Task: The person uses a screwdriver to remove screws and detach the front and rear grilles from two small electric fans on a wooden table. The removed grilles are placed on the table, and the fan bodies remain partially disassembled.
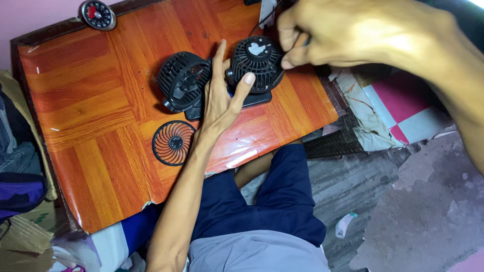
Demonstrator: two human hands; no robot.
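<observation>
A black twin-head fan stands on an orange wood-patterned table [101, 100]. Its left head [182, 79] has its front grille off; that loose round grille [173, 143] lies flat on the table just below. My left hand [222, 93] presses between the two heads, thumb against the right head [258, 61], holding the fan steady. My right hand [348, 35] reaches in from the upper right, with fingers pinched at the right head's upper edge on something small that I cannot make out.
A round dial gauge [97, 14] sits at the table's far left corner. Clothes and cardboard [20, 201] pile up to the left. My legs in dark shorts [282, 201] are under the table edge. Cracked floor and pink-and-white tiles [403, 108] lie to the right.
</observation>
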